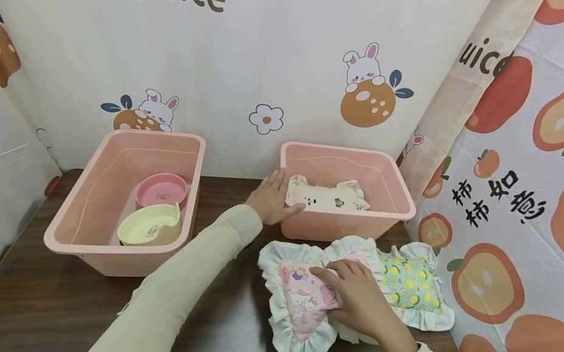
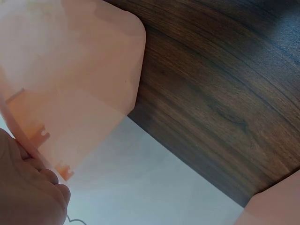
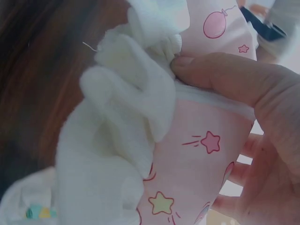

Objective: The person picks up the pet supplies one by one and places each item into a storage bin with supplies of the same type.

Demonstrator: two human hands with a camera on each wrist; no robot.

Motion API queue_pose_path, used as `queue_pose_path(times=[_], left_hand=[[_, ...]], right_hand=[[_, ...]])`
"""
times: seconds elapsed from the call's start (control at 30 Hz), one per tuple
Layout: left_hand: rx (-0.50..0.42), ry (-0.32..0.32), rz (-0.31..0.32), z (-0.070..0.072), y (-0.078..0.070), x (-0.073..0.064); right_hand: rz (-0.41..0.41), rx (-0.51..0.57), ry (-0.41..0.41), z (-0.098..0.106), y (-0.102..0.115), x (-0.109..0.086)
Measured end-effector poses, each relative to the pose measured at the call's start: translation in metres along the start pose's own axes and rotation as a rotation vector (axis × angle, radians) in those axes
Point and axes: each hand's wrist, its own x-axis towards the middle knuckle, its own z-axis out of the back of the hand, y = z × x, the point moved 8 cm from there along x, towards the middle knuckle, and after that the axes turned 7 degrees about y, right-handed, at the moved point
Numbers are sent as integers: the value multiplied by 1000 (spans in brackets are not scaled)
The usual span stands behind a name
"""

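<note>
My left hand (image 1: pixel 272 196) rests against the left rim of the right pink bin (image 1: pixel 340 228), fingers straight and thumb spread toward its front corner. In the left wrist view the fingers (image 2: pixel 47 180) touch the rim. With my right hand (image 1: pixel 359 299) I grip a pink, bunny-printed small pillow (image 1: pixel 302 305) with a white ruffle; the right wrist view shows the thumb (image 3: pixel 211 72) on its cloth and fingers behind. More pink ruffled cloth (image 1: pixel 358 251) lies beyond this hand, partly hidden. Beside it sits a green lemon-print pillow (image 1: pixel 411 283). A cream pillow (image 1: pixel 325 197) lies inside the right bin.
At left stands another pink bin (image 1: pixel 69 228) holding a pink bowl (image 1: pixel 162 189) and a pale green dish (image 1: pixel 149 224). Both bins stand on a dark wooden table (image 1: pixel 219 326), near the printed back cloth (image 1: pixel 256 61). Another printed cloth (image 1: pixel 533 197) hangs at right.
</note>
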Motion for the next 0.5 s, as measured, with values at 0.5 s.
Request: queue_pose_path(times=[0.5], left_hand=[[-11, -6, 2, 1, 0, 0]], right_hand=[[-134, 21, -142, 47, -35, -38]])
